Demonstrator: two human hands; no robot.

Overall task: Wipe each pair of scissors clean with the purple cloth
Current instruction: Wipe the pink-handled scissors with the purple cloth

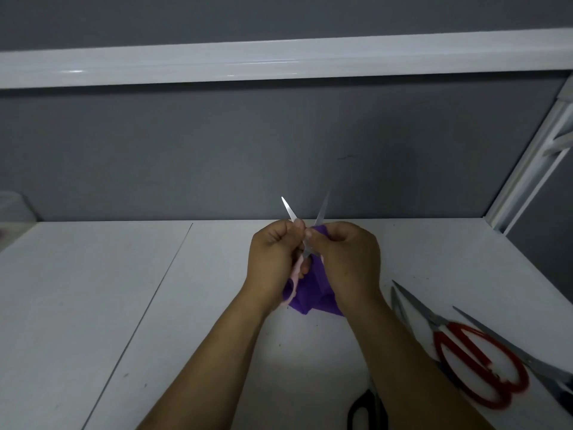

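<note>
Purple cloth [310, 294] is bunched between both hands, above the white table [93, 305] near its far edge.

**Hands**
- Left hand [274, 259]: fingers curled. It grips the pink-handled scissors [306, 250], with the thumb and forefinger pinching at the base of the left blade. One pink handle loop shows below the palm.
- Right hand [345, 259]: fingers curled. It holds the cloth bunched up against the base of the right blade. The cloth hangs down under both wrists to the table surface.
- The two hands are close together, fingertips almost touching over the pivot.
- The scissor blades are spread in a V, tips pointing up and away from the person, in front of the grey wall [217, 150].

**Edges and open room**
- The table's far edge meets the wall just behind the blade tips.
- A dark seam runs diagonally across the tabletop, well to the left of the left forearm.
- Right side: red-handled scissors [479, 364] lie flat with the blades slightly parted, near the right forearm. A long steel blade [511, 349] of a further pair lies just beyond them; its handle cannot be made out.
- Black-handled scissors [361, 409] lie at the lower picture edge, partly hidden under the right forearm.
- A white rail [279, 62] crosses the wall overhead. A white bracket [527, 169] slopes down to the table's right rear corner.
</note>
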